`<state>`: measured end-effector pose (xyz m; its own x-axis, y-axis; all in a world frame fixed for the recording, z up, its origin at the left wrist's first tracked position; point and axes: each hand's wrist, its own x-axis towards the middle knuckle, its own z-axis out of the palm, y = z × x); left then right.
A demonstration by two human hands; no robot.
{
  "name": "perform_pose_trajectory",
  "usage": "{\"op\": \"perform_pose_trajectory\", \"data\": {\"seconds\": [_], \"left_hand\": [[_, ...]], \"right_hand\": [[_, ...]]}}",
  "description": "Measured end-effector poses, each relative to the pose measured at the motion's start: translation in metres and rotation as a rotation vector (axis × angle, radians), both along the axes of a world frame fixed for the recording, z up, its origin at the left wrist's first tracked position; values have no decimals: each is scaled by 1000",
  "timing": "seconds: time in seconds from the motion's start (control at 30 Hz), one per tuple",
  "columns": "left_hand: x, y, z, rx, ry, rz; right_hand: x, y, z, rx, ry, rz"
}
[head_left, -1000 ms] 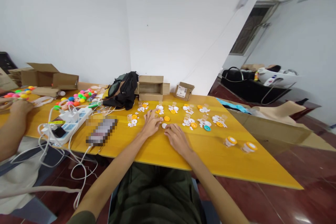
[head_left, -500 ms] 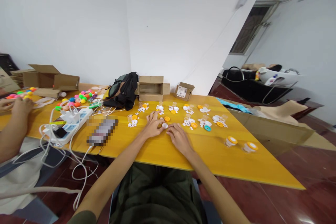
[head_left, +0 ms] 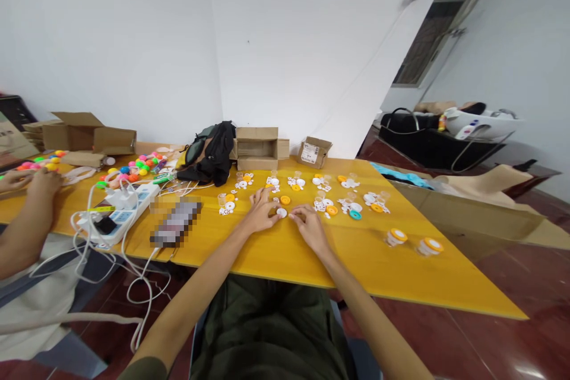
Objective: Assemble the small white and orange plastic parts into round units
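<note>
My left hand rests low over the table, with thumb and fingertips on the edge of a small white round plastic piece. Just to the right of that piece, my right hand is closed in a pinch; whatever sits between its fingertips is too small to name. An orange ring-shaped lid lies behind the white piece. Beyond my hands are several groups of clear cups, white discs, small white perforated pieces and orange lids, one group having a teal lid.
Two clear jars with orange lids stand at the right. A phone, a white power strip and cables lie left. Behind are a black backpack and an open cardboard box. A co-worker's hands work beside colourful balls.
My right hand has drawn slightly to the right, away from the white round piece. My left hand keeps its fingers at the piece. The view has shifted a little.
</note>
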<state>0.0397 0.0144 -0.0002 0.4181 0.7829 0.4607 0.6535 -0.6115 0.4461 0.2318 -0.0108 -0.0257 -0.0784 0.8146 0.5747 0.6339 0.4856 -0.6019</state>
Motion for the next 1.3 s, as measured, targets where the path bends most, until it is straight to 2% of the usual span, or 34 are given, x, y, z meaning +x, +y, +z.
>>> {"op": "perform_pose_trajectory", "data": {"seconds": [0.13, 0.3, 0.5, 0.93, 1.3], "left_hand": [[-1, -1, 1, 15, -29, -14], [-1, -5, 8, -26, 43, -12], [-1, -5, 8, -28, 33, -24], [1, -9, 14, -74, 98, -13], [1, -7, 13, -81, 125, -6]], "right_hand": [[-3, 10, 0, -12, 45, 14], [-8, 15, 4, -32, -24, 2], [-9, 11, 9, -40, -98, 37], [-7, 7, 9, 53, -155, 76], [-11, 4, 11, 118, -243, 74]]}}
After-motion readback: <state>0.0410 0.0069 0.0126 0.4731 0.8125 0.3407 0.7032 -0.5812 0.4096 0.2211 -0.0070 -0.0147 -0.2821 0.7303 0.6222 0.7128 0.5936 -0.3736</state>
